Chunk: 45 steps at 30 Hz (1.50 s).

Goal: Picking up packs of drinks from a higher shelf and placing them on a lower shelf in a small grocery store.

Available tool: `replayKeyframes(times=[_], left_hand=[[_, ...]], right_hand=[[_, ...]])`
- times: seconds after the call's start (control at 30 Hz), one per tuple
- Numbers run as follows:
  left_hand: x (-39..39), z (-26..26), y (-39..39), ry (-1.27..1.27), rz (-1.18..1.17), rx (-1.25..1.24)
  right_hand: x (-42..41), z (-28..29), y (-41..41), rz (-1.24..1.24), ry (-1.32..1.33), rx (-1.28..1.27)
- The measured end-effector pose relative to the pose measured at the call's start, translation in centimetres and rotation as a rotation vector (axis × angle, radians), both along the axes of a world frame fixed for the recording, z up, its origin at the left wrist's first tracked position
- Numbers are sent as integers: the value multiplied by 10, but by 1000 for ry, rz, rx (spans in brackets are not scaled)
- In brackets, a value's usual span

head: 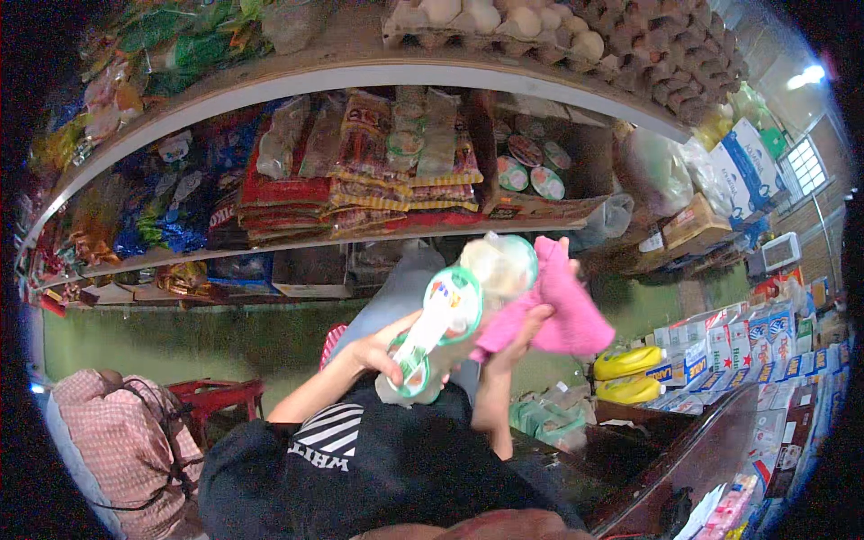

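A plastic-wrapped pack of round tubs with green-rimmed lids (453, 304) is held tilted in front of my chest, its upper end blurred. My left hand (385, 354) grips its lower end, with the thumb over a lid. In my right hand (533, 324) is a pink cloth (574, 317), bunched against the pack's right side; some of the fingers are hidden behind the cloth. Beyond the hands, on the shelf, an open cardboard box (547, 212) contains similar round-lidded tubs. Stacked red and yellow food packets (364, 155) lie left of that box.
A curved-looking shelf edge (405, 73) runs above, with eggs in cardboard trays (526, 23) on top. Yellow bottles (628, 374) and stacked drink cartons (742, 344) stand at right. A red plastic stool (216, 398) and checked cloth (121, 432) are at left.
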<state>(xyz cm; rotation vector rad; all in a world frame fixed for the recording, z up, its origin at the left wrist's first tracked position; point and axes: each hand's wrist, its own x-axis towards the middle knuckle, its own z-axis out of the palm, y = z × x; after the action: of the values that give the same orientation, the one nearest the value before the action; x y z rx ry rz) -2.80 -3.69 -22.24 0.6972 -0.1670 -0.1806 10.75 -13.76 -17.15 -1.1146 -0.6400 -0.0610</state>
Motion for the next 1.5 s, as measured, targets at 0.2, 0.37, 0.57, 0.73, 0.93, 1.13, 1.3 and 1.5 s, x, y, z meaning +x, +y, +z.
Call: replayKeyframes(times=[0.2, 0.37, 0.57, 0.73, 0.93, 1.13, 1.3, 1.5], left_hand=[[9, 30, -3, -243, 219, 358], [15, 37, -7, -172, 475, 690], [10, 28, -2, -73, 836, 797], [-15, 15, 6, 49, 981, 652], [-30, 4, -2, -2, 924, 910], [-21, 8, -27, -215, 662, 1187], [-20, 18, -32, -163, 355, 1089], [-12, 34, -17, -182, 731, 705]], right_hand=[[-18, 3, -12, 344, 494, 297], [-18, 5, -8, 44, 136, 164], [-54, -4, -11, 170, -583, -692], [-87, -40, 1, 448, -460, -587], [-72, -44, -2, 203, -692, -859], [-6, -46, -11, 179, 115, -68], [11, -31, -30, 779, 456, 312], [-49, -41, -8, 889, 607, 373]])
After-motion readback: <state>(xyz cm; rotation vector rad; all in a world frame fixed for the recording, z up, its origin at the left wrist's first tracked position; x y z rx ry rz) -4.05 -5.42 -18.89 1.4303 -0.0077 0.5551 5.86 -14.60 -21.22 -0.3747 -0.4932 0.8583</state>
